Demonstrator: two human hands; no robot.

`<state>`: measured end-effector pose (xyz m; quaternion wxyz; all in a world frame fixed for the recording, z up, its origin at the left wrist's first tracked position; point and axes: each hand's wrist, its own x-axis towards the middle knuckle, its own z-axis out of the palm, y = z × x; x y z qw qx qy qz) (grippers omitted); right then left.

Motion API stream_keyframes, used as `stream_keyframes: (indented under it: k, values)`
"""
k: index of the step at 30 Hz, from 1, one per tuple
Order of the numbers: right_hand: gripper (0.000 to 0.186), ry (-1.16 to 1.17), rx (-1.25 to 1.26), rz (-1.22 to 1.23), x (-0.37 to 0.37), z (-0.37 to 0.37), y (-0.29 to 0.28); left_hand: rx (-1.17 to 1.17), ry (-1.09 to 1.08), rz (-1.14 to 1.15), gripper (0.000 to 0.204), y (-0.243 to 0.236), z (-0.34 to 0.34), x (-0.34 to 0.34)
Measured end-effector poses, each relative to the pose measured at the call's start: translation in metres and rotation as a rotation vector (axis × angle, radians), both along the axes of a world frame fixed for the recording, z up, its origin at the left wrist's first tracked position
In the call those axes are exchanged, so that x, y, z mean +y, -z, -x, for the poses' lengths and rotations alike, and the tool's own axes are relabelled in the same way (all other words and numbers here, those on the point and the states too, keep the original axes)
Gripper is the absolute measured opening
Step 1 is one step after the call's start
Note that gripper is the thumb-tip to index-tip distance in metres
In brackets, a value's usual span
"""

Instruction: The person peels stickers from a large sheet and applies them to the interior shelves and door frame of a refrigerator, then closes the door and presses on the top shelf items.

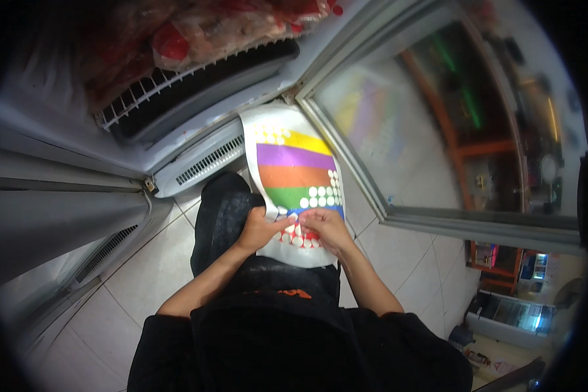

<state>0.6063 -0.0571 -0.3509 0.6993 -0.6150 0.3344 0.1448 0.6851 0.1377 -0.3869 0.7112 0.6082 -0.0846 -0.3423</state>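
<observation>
A white sheet with yellow, purple, orange, green, blue and red bands lies across my lap and reaches toward the open fridge. Small white round pieces dot several of its bands. Over the blue and red bands, my left hand is closed, thumb and fingers together at a small white piece. Facing it, my right hand is closed in a pinch, its fingertips almost meeting the left ones. What sits between the right fingertips is too small to make out.
Ahead stands an open fridge with a wire shelf of bagged goods and a vent grille below. Its glass door swings out at right. Another grey door panel is at left. Pale floor tiles surround my legs.
</observation>
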Motion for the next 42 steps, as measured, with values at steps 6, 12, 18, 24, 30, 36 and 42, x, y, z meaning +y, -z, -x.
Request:
stream_keyframes:
  k: [6,12,18,24,30,36,42]
  values:
    - [0.008,-0.246,0.020,0.106,-0.007,-0.004,0.005,0.077,0.055,0.167,0.025,0.001,-0.003,0.008]
    - [0.012,-0.283,-0.211,0.335,-0.024,-0.035,-0.028,0.159,0.023,0.104,0.027,0.006,-0.007,0.016]
    - [0.014,-0.185,-0.581,0.559,-0.056,-0.112,-0.111,0.253,0.053,0.088,0.036,0.051,0.000,0.031]
    - [0.015,-0.063,-0.821,0.927,-0.061,-0.193,-0.188,0.400,0.112,0.119,0.042,0.074,0.001,0.031]
    - [0.013,-0.418,-0.962,1.739,-0.062,-0.265,-0.242,0.396,0.105,0.147,0.047,0.079,0.002,0.032]
    - [0.008,-0.815,-0.936,2.170,-0.086,-0.337,-0.246,0.323,0.129,0.066,0.047,0.066,-0.002,0.035]
    - [0.020,-0.937,-0.727,2.328,-0.084,-0.374,-0.234,0.327,0.119,0.078,0.046,0.069,0.001,0.043]
